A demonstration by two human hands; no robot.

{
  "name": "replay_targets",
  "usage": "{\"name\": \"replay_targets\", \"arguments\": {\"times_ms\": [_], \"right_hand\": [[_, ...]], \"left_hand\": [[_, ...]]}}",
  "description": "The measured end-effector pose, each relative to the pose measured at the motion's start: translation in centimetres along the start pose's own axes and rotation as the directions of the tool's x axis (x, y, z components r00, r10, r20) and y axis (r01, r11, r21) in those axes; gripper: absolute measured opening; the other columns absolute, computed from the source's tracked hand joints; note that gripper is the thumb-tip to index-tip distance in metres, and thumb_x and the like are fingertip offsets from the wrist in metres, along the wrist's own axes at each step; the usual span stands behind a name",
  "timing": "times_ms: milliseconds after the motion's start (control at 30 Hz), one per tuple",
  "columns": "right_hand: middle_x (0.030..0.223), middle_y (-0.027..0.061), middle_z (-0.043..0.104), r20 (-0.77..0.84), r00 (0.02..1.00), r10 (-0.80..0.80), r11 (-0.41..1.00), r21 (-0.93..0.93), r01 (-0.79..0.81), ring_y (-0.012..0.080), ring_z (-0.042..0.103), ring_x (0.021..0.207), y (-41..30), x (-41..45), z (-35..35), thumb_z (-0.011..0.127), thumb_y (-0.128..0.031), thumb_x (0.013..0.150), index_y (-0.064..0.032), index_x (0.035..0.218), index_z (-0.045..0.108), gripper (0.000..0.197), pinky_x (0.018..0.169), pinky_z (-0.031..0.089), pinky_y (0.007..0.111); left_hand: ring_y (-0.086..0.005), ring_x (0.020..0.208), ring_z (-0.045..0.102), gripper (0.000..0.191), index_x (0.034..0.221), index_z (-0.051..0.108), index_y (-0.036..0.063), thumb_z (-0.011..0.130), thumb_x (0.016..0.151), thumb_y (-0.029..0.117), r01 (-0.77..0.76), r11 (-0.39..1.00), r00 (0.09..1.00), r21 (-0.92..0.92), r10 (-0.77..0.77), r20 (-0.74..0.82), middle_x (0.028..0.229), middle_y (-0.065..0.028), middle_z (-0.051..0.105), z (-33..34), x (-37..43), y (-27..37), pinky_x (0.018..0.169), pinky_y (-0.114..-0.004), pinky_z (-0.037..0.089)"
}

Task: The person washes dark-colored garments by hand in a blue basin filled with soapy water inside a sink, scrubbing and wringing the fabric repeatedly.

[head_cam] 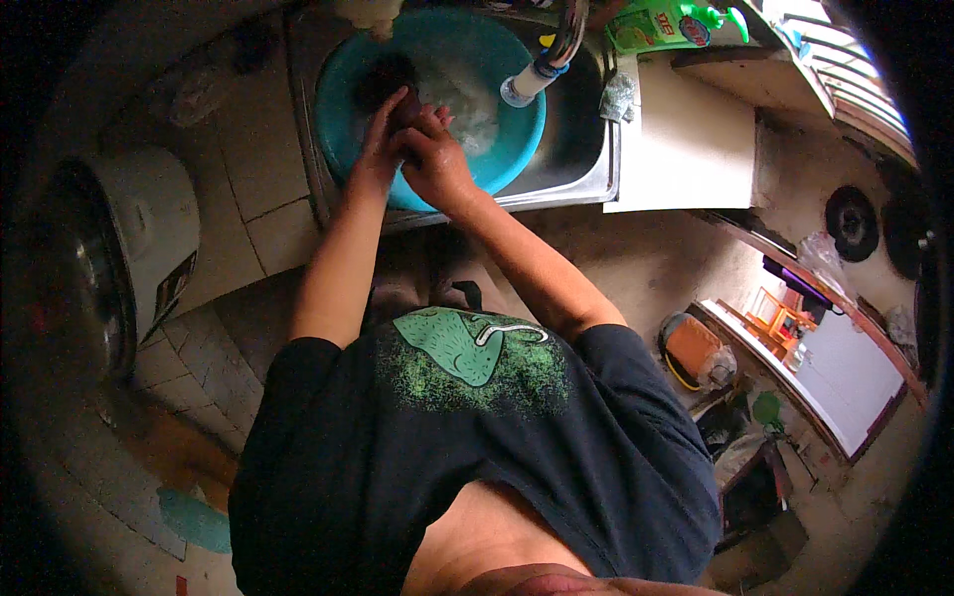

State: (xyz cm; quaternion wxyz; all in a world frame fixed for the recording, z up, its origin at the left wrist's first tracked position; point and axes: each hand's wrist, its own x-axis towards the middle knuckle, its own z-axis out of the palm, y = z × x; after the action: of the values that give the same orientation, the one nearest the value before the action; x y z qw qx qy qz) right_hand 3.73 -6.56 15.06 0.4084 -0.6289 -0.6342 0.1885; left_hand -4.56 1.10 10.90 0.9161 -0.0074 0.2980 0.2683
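Both of my hands are together over a teal plastic basin [525, 141] that holds cloudy, foamy water. A small dark reddish-brown object [407, 110] is held between them, partly hidden by the fingers. My left hand [378, 141] grips it from the left, its index finger stretched along the side. My right hand [438, 158] closes over it from the right, fingers curled. Just beyond the fingertips, a blurred dark mass [384, 78] shows in the basin; what it is, I cannot tell. The basin rests in a stainless steel sink [570, 190].
A faucet with a white filter nozzle [525, 83] hangs over the basin's right side. Right of the sink are a green pump bottle [659, 28], a silvery scouring pad [617, 97] and a white board [693, 149]. A pale rounded appliance [160, 231] stands on the left tiled counter [261, 171].
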Motion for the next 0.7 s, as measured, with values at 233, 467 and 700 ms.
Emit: {"name": "replay_targets", "arguments": {"times_ms": [233, 467, 700], "right_hand": [[0.097, 0.0141, 0.057, 0.019, 0.996, -0.083, 0.965, -0.249, 0.085, 0.0331, 0.058, 0.081, -1.5, 2.1, 3.1, 0.063, -0.030, 0.070, -0.0116, 0.079, 0.063, 0.020, 0.067, 0.049, 0.042], [0.097, 0.0188, 0.058, -0.195, 0.951, 0.240, 0.953, -0.140, -0.269, 0.0361, 0.055, 0.089, 11.0, 3.5, 2.3, 0.061, -0.031, 0.076, -0.0081, 0.078, 0.065, 0.024, 0.072, 0.047, 0.045], [0.088, 0.0185, 0.058, -0.140, 0.989, -0.049, 0.998, 0.021, 0.052, 0.0370, 0.053, 0.084, -1.5, 1.1, 3.7, 0.062, -0.018, 0.075, -0.0063, 0.077, 0.061, 0.012, 0.068, 0.044, 0.043]], "left_hand": [[-0.0205, 0.105, 0.052, 0.040, 0.115, 0.051, 0.0115, 0.048, 0.087, 0.039, 0.275, 0.902, 0.711, -0.333, 0.042, 0.701, 0.111, -0.0099, 0.057, -10.2, 4.0, -0.2, 0.096, -0.039, 0.039], [-0.0226, 0.101, 0.053, 0.032, 0.118, 0.049, 0.0105, 0.042, 0.091, 0.025, -0.093, 0.993, 0.955, -0.078, 0.067, -0.290, 0.110, -0.0068, 0.055, 0.1, 4.0, -2.9, 0.091, -0.036, 0.044], [-0.0183, 0.087, 0.054, 0.031, 0.105, 0.053, 0.0065, 0.044, 0.090, 0.032, 0.031, 0.962, 0.994, -0.272, -0.058, -0.093, 0.095, -0.0059, 0.057, -12.7, 3.7, 0.6, 0.084, -0.031, 0.043]]}}
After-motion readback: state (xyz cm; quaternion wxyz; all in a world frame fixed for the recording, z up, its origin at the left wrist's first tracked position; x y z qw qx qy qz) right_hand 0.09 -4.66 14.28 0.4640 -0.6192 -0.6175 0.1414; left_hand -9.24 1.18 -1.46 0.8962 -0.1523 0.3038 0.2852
